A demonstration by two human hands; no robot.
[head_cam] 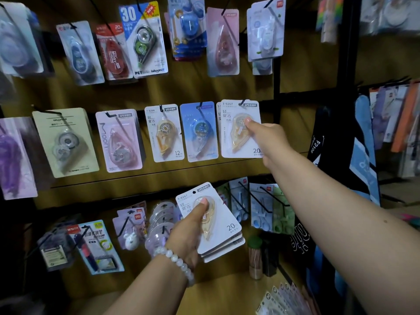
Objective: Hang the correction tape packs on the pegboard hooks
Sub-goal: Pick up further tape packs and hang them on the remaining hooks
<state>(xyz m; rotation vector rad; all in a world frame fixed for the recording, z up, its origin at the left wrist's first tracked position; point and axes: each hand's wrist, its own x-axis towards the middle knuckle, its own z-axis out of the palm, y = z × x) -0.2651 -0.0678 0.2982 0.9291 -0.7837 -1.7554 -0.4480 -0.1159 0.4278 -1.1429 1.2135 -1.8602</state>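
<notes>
My right hand (266,137) pinches a white T-9267 correction tape pack (236,142) by its blister, thumb on the front. That pack sits at a black hook (242,102) in the middle row, with another like it behind. My left hand (189,233), with a bead bracelet at the wrist, grips a small stack of the same white packs (223,233) lower down, thumb pressed on the top pack's blister.
Rows of other correction tape packs hang on hooks across the wooden board, including a blue pack (198,133) and a T-9264 pack (164,133) left of my right hand. Scissors packs (261,205) hang lower right. A black frame post (276,83) stands to the right.
</notes>
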